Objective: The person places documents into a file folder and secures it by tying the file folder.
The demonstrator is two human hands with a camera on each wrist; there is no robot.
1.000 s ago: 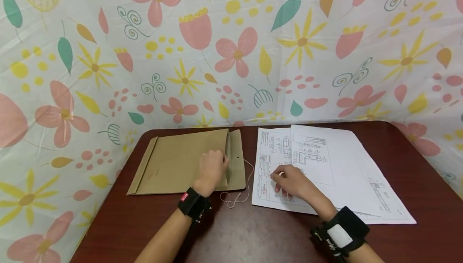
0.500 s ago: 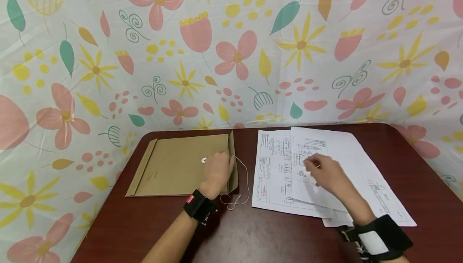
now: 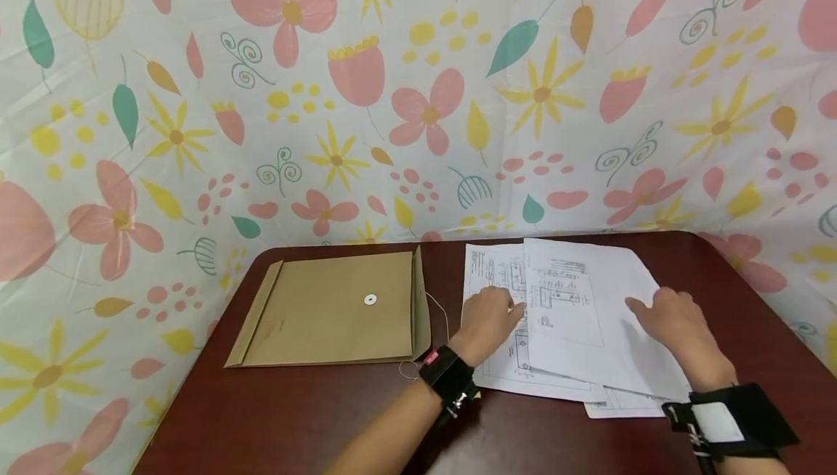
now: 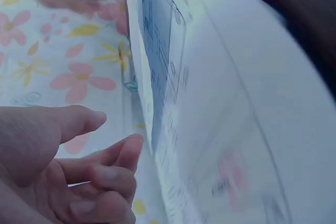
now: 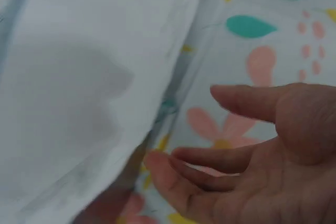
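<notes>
A stack of white printed drawing sheets (image 3: pixel 575 315) lies spread on the dark red table (image 3: pixel 294 417), right of centre. My left hand (image 3: pixel 506 308) rests on the sheets' left part, fingers loosely bent beside a sheet's edge (image 4: pixel 157 93); in the left wrist view the left hand (image 4: pixel 113 148) grips nothing. My right hand (image 3: pixel 644 308) lies with relaxed fingers on the stack's right side; seen from the right wrist, the right hand (image 5: pixel 184 161) hovers by a white sheet (image 5: pixel 79 77). A brown envelope (image 3: pixel 320 322) lies at the left, untouched.
The envelope has a white button (image 3: pixel 370 299), a raised flap (image 3: pixel 421 301) on its right edge and a loose string (image 3: pixel 439 319) trailing toward the sheets. A floral cloth (image 3: pixel 418 97) walls in the table's back and sides.
My left hand left the envelope and moved right onto the sheets. My right hand slid from the sheets' left part to their right side. The envelope's flap now stands up.
</notes>
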